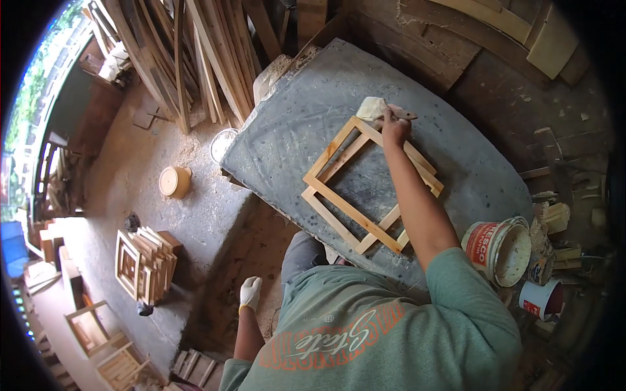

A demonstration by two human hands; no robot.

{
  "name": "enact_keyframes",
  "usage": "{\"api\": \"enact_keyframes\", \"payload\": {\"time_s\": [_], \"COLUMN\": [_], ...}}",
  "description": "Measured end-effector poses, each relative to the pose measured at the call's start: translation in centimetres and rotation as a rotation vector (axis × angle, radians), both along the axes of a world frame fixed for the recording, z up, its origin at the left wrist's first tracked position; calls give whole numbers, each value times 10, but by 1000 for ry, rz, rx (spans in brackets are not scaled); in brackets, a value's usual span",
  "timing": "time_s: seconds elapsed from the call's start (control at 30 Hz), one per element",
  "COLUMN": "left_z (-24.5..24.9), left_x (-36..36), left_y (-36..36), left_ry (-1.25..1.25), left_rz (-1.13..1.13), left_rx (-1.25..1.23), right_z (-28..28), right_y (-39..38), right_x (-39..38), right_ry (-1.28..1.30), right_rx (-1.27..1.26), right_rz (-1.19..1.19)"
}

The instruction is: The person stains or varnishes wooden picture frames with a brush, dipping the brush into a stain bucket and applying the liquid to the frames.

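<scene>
My right hand (395,129) is bare and closed around a brush (370,109) with a wide pale head and a brown handle poking out to the right. The brush is over the far corner of a light wooden frame (352,214). This frame lies skewed on top of a second wooden frame (334,220), and both rest on a grey stone-like tabletop (287,130). My forearm crosses above the right side of the frames and hides part of them. Low at my left side hangs my left hand (250,292) in a white glove, its fingers curled together, apart from the table.
A white bucket (479,242) with a red label stands right of the table, beside a smaller white bucket (540,300). Long boards (215,58) lean at the back left. On the left ledge are a tan tub (175,182) and stacked small frames (147,264).
</scene>
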State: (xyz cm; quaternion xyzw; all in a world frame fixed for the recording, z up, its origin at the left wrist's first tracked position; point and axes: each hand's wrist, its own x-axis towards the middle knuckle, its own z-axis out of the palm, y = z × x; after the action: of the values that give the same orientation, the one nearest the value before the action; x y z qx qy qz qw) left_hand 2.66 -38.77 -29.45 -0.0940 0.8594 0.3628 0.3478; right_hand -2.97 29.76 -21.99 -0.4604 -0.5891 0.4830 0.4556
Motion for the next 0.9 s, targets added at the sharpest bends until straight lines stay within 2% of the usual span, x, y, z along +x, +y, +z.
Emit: {"api": "enact_keyframes", "payload": {"time_s": [0.03,0.13,0.17,0.27,0.3,0.43,0.53,0.57,0.6,0.63,0.73,0.77,0.8,0.87,0.9], "left_z": [4,12,12,24,28,16,11,11,12,2,-9,8,27,32,32], "left_x": [2,1,0,-3,-4,-9,-10,-9,-10,-13,-24,-26,-28,-34,-34], "left_y": [3,8,9,15,18,16,15,15,15,8,-4,7,22,30,31], "left_ry": [-14,-36,-28,-15,-12,-8,-13,-18,-34,-53,-104,-109,-115,-54,-24], "left_rz": [16,38,45,46,40,0,-9,-13,-20,-46,-72,-45,-15,-6,11], "left_rx": [-6,-4,3,21,28,19,18,17,11,15,32,-13,-54,-10,11], "right_z": [-6,-5,-22,16,6,42,89,84,109,105,71,42,40,49,52], "right_y": [-4,-13,-6,-15,-8,-16,-40,-44,-68,-81,-110,-114,-116,-126,-125], "right_x": [-2,14,19,57,68,108,115,113,107,97,67,60,61,74,86], "right_ry": [157,-270,-68,-358,-370,-407,-776,-536,-565,-464,-388,-449,-470,-485,-576], "right_rx": [-140,69,47,119,81,354,463,766,824,883,788,655,599,685,775], "right_rz": [85,35,67,60,50,60,58,126,185,245,431,463,489,426,474]}}
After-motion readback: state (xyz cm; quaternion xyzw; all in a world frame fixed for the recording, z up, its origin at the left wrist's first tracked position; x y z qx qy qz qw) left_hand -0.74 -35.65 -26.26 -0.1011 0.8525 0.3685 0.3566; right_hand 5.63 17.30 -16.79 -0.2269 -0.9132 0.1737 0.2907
